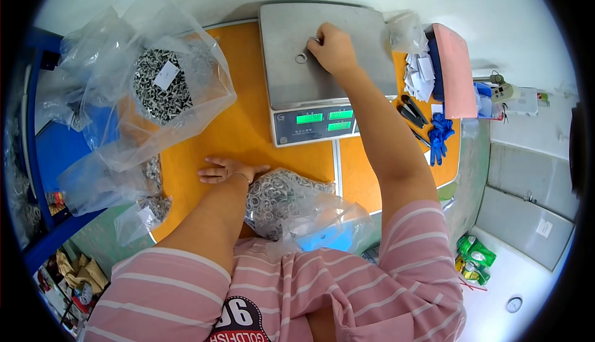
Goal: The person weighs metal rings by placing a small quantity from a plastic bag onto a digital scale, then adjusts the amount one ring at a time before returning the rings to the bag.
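Observation:
My right hand [333,47] is closed in a pinch over the steel plate of a weighing scale [365,26]. A bit of a small metal ring [314,39] shows at its fingertips. Another metal ring [301,58] lies on the plate just beside them. Green digits glow on the scale's front panel [291,132]. My left hand [230,170] rests on the orange table [242,119] with its fingers spread, holding nothing. Next to that wrist, at the table's near edge, a transparent bag [273,202] is full of similar metal rings.
At the left, a large plastic bag [214,88] holds many small metal parts with a paper label [166,75] on top. Right of the scale are white paper slips [420,75], a black stapler-like tool [411,112], blue gloves [440,137] and a pink folder-like object [455,72].

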`<state>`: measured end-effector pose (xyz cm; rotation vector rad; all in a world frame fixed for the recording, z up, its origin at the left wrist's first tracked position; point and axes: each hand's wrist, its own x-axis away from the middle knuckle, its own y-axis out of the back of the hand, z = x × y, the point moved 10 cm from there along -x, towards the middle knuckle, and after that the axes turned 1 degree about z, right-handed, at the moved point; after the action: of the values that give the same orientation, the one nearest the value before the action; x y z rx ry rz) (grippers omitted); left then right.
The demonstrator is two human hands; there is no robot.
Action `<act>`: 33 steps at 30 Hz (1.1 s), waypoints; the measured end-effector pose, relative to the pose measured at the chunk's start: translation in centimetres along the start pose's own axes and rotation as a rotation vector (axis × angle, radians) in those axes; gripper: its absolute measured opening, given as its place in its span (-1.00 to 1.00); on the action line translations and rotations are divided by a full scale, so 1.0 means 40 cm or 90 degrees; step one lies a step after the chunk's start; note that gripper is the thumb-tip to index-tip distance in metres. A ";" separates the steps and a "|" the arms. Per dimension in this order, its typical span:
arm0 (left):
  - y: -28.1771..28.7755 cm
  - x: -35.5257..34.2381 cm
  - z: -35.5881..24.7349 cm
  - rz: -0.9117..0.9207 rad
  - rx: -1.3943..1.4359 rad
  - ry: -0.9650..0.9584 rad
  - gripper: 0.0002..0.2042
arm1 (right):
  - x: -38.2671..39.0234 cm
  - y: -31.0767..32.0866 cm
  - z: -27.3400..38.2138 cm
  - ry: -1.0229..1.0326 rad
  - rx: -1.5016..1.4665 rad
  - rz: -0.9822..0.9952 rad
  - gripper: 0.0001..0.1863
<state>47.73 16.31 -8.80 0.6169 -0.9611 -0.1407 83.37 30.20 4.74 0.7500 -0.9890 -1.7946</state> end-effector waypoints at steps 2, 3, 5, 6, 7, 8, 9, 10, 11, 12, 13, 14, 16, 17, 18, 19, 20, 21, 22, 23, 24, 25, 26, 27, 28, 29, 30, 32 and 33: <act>0.003 0.004 0.002 0.004 0.030 -0.004 0.47 | 0.014 0.020 0.015 0.032 -0.099 -0.028 -0.73; 0.008 0.006 0.006 -0.001 0.032 0.001 0.47 | 0.024 0.031 0.013 0.019 -0.184 -0.053 -0.76; 0.007 0.010 0.000 0.016 0.052 -0.020 0.48 | 0.050 0.007 0.063 0.094 -0.099 -0.004 -0.78; 0.012 0.011 0.000 0.010 0.055 -0.020 0.48 | 0.065 -0.030 0.081 0.111 0.003 0.064 -0.80; 0.012 0.012 0.001 0.011 0.043 -0.016 0.47 | 0.080 -0.031 0.096 0.135 0.023 0.052 -0.84; 0.009 0.011 0.002 0.015 0.033 -0.013 0.47 | 0.085 -0.037 0.096 0.128 0.024 0.053 -0.84; 0.009 0.010 0.004 0.011 0.029 -0.010 0.47 | 0.092 -0.043 0.095 0.123 0.044 0.051 -0.84; 0.008 0.008 0.004 0.008 0.037 -0.008 0.47 | 0.099 -0.040 0.099 0.140 0.055 0.030 -0.84; 0.002 0.006 0.003 0.012 0.046 -0.009 0.48 | 0.099 -0.053 0.083 0.111 0.064 0.051 -0.84; -0.001 0.004 0.005 0.008 0.036 -0.008 0.48 | 0.100 -0.049 0.085 0.131 0.036 0.041 -0.85; -0.004 0.000 0.003 0.011 0.034 -0.019 0.47 | 0.101 -0.044 0.080 0.127 0.022 0.035 -0.86; -0.008 -0.003 -0.002 0.019 0.038 -0.032 0.46 | 0.109 -0.032 0.081 0.142 0.011 0.031 -0.86; -0.008 -0.005 -0.001 0.007 0.046 -0.035 0.46 | 0.125 0.046 0.083 0.140 -0.171 -0.052 -0.84; -0.008 -0.004 0.000 0.003 0.062 -0.035 0.45 | 0.140 0.075 0.050 0.044 -0.306 -0.043 -0.85; -0.008 -0.005 -0.001 0.001 0.057 -0.036 0.45 | 0.176 0.089 -0.003 -0.119 -0.424 -0.006 -0.86; -0.008 -0.006 0.000 0.000 0.049 -0.034 0.43 | 0.222 0.123 0.015 -0.116 -0.586 0.067 -0.90; -0.011 -0.007 0.000 0.006 0.044 -0.035 0.41 | 0.282 0.167 0.039 -0.120 -0.747 0.151 -0.91; -0.003 -0.010 0.001 -0.011 0.040 -0.032 0.40 | 0.353 0.230 0.070 -0.079 -0.772 0.183 -0.92; -0.002 -0.012 0.001 -0.016 0.037 -0.038 0.39 | 0.426 0.287 0.113 -0.018 -0.804 0.220 -0.92; 0.003 -0.015 0.001 -0.023 0.038 -0.041 0.38 | 0.490 0.341 0.173 0.129 -0.732 0.246 -0.93; 0.006 -0.016 0.004 -0.030 0.040 -0.046 0.37 | 0.565 0.376 0.235 0.283 -0.656 0.269 -0.93; 0.009 -0.017 0.005 -0.037 0.042 -0.050 0.36 | 0.620 0.375 0.248 0.266 -0.669 0.268 -0.93; 0.010 -0.015 0.006 -0.044 0.045 -0.056 0.35 | 0.675 0.318 0.235 0.092 -0.726 0.341 -0.92; 0.011 -0.011 0.002 -0.049 0.048 -0.064 0.34 | 0.737 0.259 0.222 -0.074 -0.747 0.415 -0.92; 0.012 -0.010 -0.005 -0.052 0.054 -0.076 0.33 | 0.790 0.191 0.201 -0.227 -0.733 0.429 -0.91; 0.009 -0.008 -0.013 -0.054 0.061 -0.084 0.32 | 0.833 0.135 0.165 -0.339 -0.605 0.408 -0.89; 0.008 -0.010 -0.022 -0.053 0.067 -0.097 0.31 | 0.855 0.098 0.144 -0.397 -0.554 0.339 -0.86; -0.005 -0.024 -0.037 -0.045 0.075 -0.127 0.29 | 0.866 0.051 0.138 -0.371 -0.462 0.246 -0.84; -0.013 -0.037 -0.041 -0.035 0.078 -0.143 0.28 | 0.850 0.080 0.154 -0.246 -0.325 0.155 -0.82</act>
<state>48.27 17.16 -10.84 0.7524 -1.1769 -0.2041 66.51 0.04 8.06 -0.0353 -0.7657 -1.8929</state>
